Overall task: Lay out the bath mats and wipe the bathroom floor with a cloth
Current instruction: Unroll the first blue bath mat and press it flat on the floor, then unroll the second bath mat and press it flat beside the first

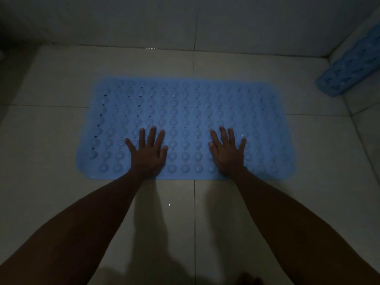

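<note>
A light blue rubber bath mat [185,112] with rows of round bumps and small holes lies flat on the pale tiled floor [61,140]. My left hand [149,153] presses flat on the mat's near left part, fingers spread and straight. On the near right part my right hand [227,154] lies the same way, palm down. Both forearms reach in from the bottom of the view. No cloth is in view.
A second blue mat [347,68] leans upright against the right wall at the far right corner. Tiled walls [144,21] close off the far side and the right side. The room is dim. Bare floor tiles surround the flat mat.
</note>
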